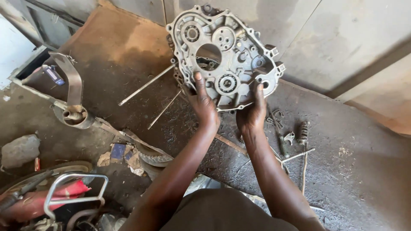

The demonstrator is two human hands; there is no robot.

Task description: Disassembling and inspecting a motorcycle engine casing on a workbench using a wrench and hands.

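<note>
A grey cast-metal engine case half (227, 51) with bearings and a large round opening is held up in the air in front of me. My left hand (202, 105) grips its lower left edge, thumb on the face. Its lower right edge is gripped by my right hand (252, 112). Long metal studs (145, 85) stick out from behind the case toward the left.
Below lies a dirty, oily concrete floor (351, 171). Small parts, a spring (304, 130) and a tool (280, 139) lie to the right. A metal frame piece with a tube (72, 112) stands left. A red motorcycle part with a chrome rack (64, 199) is at bottom left.
</note>
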